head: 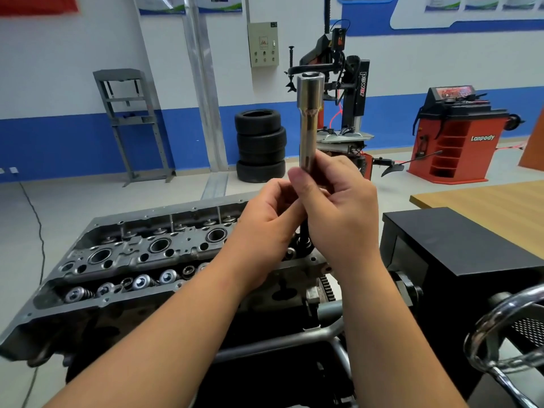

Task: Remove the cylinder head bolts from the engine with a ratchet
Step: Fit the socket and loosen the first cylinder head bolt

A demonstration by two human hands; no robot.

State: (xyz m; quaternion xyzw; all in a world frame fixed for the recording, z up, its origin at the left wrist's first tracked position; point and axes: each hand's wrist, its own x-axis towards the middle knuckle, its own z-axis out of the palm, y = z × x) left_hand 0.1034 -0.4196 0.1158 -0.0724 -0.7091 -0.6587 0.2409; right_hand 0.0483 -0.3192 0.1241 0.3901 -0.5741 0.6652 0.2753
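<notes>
The grey cylinder head [123,254] lies on its stand at lower left, valve springs and spark plug wells showing. Above its right end stands a long silver socket extension [309,119], upright, its square drive end on top. My right hand [338,207] grips the lower part of the shaft. My left hand [265,222] pinches the shaft just below and left of the right hand. Below both hands a dark shaft [303,238] runs down toward the head; its tip is hidden. No ratchet handle is in view.
A black box [459,245] stands right of the engine, with a chrome handwheel [506,334] at lower right. A wooden table [485,198] is behind it. Stacked tyres [260,145], a tyre changer [347,92] and a red wheel balancer [459,134] stand on the floor beyond.
</notes>
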